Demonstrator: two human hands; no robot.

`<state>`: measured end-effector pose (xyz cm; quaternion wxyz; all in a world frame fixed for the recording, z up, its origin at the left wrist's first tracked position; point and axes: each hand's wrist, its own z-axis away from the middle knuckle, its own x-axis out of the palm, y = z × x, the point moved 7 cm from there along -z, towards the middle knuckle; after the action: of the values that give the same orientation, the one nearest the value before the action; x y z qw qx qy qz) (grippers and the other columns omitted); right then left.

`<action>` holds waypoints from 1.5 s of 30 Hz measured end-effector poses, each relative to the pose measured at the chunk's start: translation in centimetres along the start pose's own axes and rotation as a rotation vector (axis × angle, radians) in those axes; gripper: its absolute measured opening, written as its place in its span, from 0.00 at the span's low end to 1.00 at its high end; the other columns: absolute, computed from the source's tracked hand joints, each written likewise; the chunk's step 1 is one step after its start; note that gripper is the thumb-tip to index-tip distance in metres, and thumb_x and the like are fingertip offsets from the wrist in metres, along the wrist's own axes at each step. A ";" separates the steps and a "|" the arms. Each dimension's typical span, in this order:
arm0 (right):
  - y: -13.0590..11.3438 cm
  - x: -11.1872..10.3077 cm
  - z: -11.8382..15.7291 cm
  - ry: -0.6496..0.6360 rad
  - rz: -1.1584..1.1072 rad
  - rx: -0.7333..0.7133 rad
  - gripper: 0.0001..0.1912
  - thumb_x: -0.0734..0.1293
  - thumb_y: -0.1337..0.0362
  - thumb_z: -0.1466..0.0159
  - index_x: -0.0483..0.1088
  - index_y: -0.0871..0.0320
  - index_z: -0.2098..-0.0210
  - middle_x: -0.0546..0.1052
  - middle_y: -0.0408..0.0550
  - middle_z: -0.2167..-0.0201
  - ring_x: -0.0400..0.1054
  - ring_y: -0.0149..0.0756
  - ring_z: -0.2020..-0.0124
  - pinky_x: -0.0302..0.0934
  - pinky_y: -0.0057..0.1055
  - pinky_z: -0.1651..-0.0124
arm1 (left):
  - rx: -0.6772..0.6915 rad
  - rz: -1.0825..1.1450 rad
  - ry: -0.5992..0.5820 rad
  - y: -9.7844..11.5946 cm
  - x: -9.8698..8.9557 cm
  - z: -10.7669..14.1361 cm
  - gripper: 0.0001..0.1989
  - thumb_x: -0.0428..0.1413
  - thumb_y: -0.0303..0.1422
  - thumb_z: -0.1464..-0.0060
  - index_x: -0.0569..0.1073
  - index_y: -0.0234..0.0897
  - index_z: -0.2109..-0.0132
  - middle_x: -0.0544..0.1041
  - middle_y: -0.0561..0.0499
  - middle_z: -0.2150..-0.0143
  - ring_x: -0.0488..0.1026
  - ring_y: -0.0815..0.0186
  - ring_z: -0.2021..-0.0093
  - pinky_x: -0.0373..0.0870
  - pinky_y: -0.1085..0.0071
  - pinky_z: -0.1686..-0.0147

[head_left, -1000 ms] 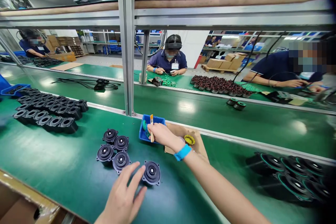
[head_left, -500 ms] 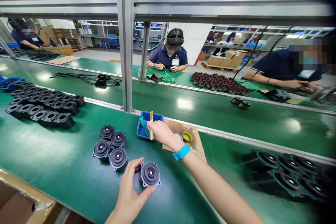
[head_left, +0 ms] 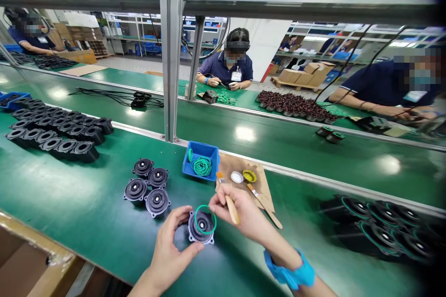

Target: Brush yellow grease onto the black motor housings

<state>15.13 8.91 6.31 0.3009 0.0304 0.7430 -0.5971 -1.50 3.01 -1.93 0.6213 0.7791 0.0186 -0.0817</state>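
My left hand point(head_left: 174, 236) curls round a round black housing point(head_left: 195, 237) with stepped rings and lugs on its rim, which stands on the green bench. Thumb and fingers touch its sides. Between the fingertips of my right hand point(head_left: 233, 204) is a thin green rubber ring point(head_left: 210, 230), held over the housing's top. The same hand also grips a brush point(head_left: 232, 209) with a wooden handle and orange bristles, tilted upward. Several similar black housings point(head_left: 157, 202) without green rings stand to the left. More green rings point(head_left: 201, 165) lie in a small blue bin point(head_left: 190, 176).
On a stained cardboard sheet point(head_left: 226, 162) are a white cap point(head_left: 237, 177), a yellow-rimmed dish point(head_left: 249, 176) and a second brush point(head_left: 264, 204). Housings with green rings point(head_left: 379, 236) stand at right, rows of black parts point(head_left: 52, 144) at left. A metal post point(head_left: 170, 55) rises behind the bench.
My right hand has come back from the blue bin toward the housing, now with a green ring as well as the brush. My left hand stays at the housing.
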 end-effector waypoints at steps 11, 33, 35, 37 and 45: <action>-0.3 0.9 3.4 0.003 0.203 -0.245 0.16 0.71 0.55 0.35 0.59 0.52 0.66 0.80 0.48 0.55 0.73 0.40 0.56 0.66 0.36 0.55 | 0.291 -0.352 0.015 2.9 0.0 -0.3 0.26 0.64 0.44 0.46 0.70 0.41 0.43 0.76 0.40 0.45 0.77 0.52 0.46 0.77 0.56 0.48; -0.7 3.0 8.5 0.289 0.446 -0.772 0.07 0.64 0.73 0.30 0.72 0.57 0.58 0.85 0.50 0.63 0.80 0.37 0.60 0.75 0.36 0.52 | 0.527 -0.407 0.114 3.4 1.2 2.4 0.09 0.53 0.20 0.38 0.73 0.38 0.62 0.71 0.46 0.53 0.76 0.51 0.44 0.83 0.67 0.54; -0.9 3.2 8.7 0.276 0.444 -0.796 0.09 0.63 0.74 0.30 0.73 0.57 0.58 0.85 0.49 0.63 0.80 0.36 0.60 0.74 0.35 0.49 | 0.387 -0.281 0.109 2.0 1.4 2.4 0.08 0.52 0.23 0.36 0.73 0.40 0.57 0.73 0.44 0.50 0.77 0.51 0.44 0.84 0.71 0.61; -0.9 3.5 8.8 0.238 0.443 -0.810 0.12 0.59 0.74 0.28 0.73 0.56 0.59 0.84 0.50 0.62 0.80 0.36 0.60 0.73 0.35 0.48 | 0.201 -0.149 0.114 0.4 1.5 2.4 0.08 0.50 0.29 0.34 0.70 0.41 0.50 0.73 0.40 0.46 0.78 0.51 0.46 0.85 0.72 0.68; 0.3 1.4 7.5 0.319 0.069 -0.592 0.06 0.66 0.72 0.32 0.69 0.53 0.60 0.84 0.48 0.61 0.79 0.38 0.57 0.74 0.35 0.52 | 0.384 -0.417 0.177 3.6 0.2 1.2 0.13 0.64 0.35 0.44 0.71 0.41 0.53 0.70 0.43 0.49 0.78 0.53 0.47 0.80 0.58 0.50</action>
<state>17.18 1.72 4.54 0.1968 0.0599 0.9203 -0.3329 -0.92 0.96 1.26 0.4283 0.8658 0.2167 -0.1414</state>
